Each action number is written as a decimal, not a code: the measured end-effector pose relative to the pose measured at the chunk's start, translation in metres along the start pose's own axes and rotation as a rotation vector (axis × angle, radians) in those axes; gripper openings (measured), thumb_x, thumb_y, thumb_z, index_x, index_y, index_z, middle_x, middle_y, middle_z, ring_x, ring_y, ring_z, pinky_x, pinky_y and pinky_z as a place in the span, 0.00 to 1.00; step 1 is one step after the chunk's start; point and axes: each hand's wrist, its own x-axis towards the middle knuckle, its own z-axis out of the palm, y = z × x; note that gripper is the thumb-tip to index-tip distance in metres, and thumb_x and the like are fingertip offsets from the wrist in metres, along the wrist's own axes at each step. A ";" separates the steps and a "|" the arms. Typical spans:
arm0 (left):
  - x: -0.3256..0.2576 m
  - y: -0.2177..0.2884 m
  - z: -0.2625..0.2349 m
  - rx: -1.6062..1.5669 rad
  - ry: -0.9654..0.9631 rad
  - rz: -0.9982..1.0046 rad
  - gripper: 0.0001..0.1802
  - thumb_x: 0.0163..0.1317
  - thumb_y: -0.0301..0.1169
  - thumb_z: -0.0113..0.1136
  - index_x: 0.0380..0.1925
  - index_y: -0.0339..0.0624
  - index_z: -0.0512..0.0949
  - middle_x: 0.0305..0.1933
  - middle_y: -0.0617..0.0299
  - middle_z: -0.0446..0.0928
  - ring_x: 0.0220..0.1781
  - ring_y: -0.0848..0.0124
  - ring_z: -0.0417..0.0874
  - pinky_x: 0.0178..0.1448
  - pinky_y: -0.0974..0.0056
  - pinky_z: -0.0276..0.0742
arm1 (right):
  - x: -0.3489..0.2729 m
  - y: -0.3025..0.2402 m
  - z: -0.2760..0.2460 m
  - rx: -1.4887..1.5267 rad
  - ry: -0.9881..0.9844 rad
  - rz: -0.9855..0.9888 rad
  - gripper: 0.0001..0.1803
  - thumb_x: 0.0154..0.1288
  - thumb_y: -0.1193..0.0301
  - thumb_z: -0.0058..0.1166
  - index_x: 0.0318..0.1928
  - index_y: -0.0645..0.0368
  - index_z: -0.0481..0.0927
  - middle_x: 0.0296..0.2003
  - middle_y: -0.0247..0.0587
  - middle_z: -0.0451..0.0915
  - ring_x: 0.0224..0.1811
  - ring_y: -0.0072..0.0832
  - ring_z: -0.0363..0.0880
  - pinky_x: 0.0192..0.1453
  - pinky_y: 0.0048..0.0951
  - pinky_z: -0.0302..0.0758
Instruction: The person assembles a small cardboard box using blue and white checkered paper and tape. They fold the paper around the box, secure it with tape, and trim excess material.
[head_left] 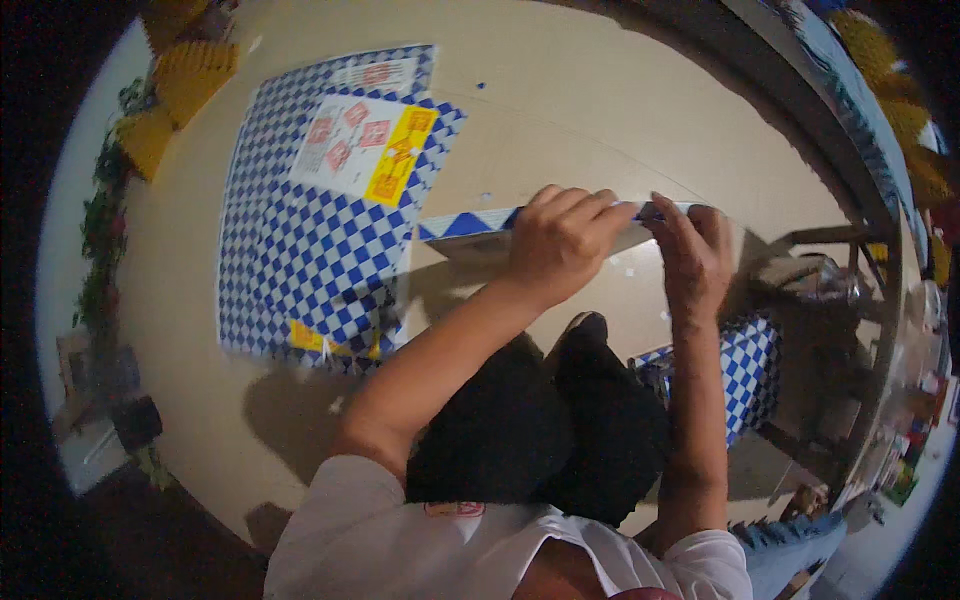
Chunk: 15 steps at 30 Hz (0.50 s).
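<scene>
"Which way is the blue-and-white panel [466, 225] pointing?"
"Its long axis is running left to right, beyond the dark shoe [586, 326]."
"And the grip?"
"The left hand [562, 240] is clasping its middle; the right hand [696, 258] is pinching its right end."

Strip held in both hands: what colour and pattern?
The strip is blue and white, with blue triangles visible toward its left end; head view.

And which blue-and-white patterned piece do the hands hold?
The long narrow blue-and-white patterned strip, gripped by the left hand and right hand; no hand touches the others.
</scene>
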 end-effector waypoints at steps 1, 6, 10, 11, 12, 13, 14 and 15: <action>-0.002 -0.001 0.000 0.015 -0.004 -0.002 0.15 0.57 0.29 0.66 0.45 0.47 0.85 0.46 0.62 0.85 0.45 0.64 0.86 0.48 0.58 0.77 | 0.005 -0.001 -0.002 -0.115 -0.012 -0.088 0.23 0.48 0.68 0.72 0.49 0.43 0.88 0.39 0.35 0.80 0.44 0.33 0.79 0.45 0.36 0.76; -0.007 -0.003 -0.008 0.017 0.038 0.025 0.17 0.54 0.27 0.66 0.46 0.47 0.85 0.47 0.62 0.85 0.47 0.64 0.86 0.49 0.59 0.78 | 0.023 0.001 -0.002 0.036 -0.245 -0.304 0.26 0.52 0.70 0.67 0.55 0.45 0.83 0.47 0.36 0.84 0.55 0.35 0.80 0.67 0.46 0.71; -0.020 -0.012 -0.030 0.140 0.063 0.027 0.16 0.55 0.29 0.67 0.46 0.47 0.87 0.47 0.61 0.86 0.48 0.64 0.86 0.51 0.59 0.78 | 0.025 0.015 0.004 0.140 -0.258 -0.261 0.21 0.55 0.73 0.65 0.52 0.49 0.83 0.45 0.37 0.85 0.54 0.35 0.82 0.72 0.49 0.70; -0.024 -0.015 -0.039 0.176 0.073 0.006 0.15 0.55 0.29 0.68 0.45 0.48 0.87 0.47 0.61 0.86 0.48 0.63 0.86 0.51 0.60 0.78 | 0.026 0.020 0.006 0.136 -0.249 -0.265 0.21 0.55 0.74 0.65 0.52 0.49 0.83 0.44 0.38 0.85 0.53 0.36 0.82 0.72 0.49 0.70; -0.030 -0.019 -0.054 0.217 0.076 -0.018 0.15 0.55 0.29 0.69 0.44 0.48 0.87 0.47 0.61 0.86 0.48 0.63 0.86 0.50 0.60 0.78 | 0.027 0.025 0.008 0.141 -0.240 -0.267 0.21 0.55 0.74 0.64 0.51 0.49 0.83 0.44 0.38 0.85 0.53 0.36 0.83 0.72 0.49 0.70; -0.036 -0.024 -0.064 0.249 0.084 -0.039 0.14 0.55 0.29 0.70 0.43 0.49 0.88 0.48 0.60 0.86 0.47 0.63 0.86 0.50 0.60 0.78 | 0.028 0.028 0.010 0.134 -0.233 -0.266 0.20 0.56 0.75 0.64 0.51 0.49 0.83 0.44 0.38 0.85 0.52 0.37 0.83 0.72 0.49 0.70; -0.041 -0.031 -0.071 0.214 0.093 -0.091 0.14 0.54 0.28 0.71 0.43 0.48 0.88 0.48 0.60 0.86 0.48 0.62 0.85 0.51 0.60 0.78 | 0.030 0.029 0.010 0.142 -0.236 -0.247 0.19 0.56 0.75 0.64 0.50 0.50 0.84 0.43 0.38 0.85 0.52 0.37 0.83 0.72 0.50 0.69; -0.045 -0.037 -0.080 0.187 0.103 -0.145 0.14 0.54 0.27 0.71 0.43 0.48 0.88 0.49 0.59 0.86 0.48 0.62 0.85 0.52 0.60 0.78 | 0.034 0.030 0.011 0.152 -0.240 -0.239 0.19 0.56 0.75 0.64 0.49 0.50 0.84 0.43 0.38 0.85 0.52 0.37 0.83 0.72 0.50 0.69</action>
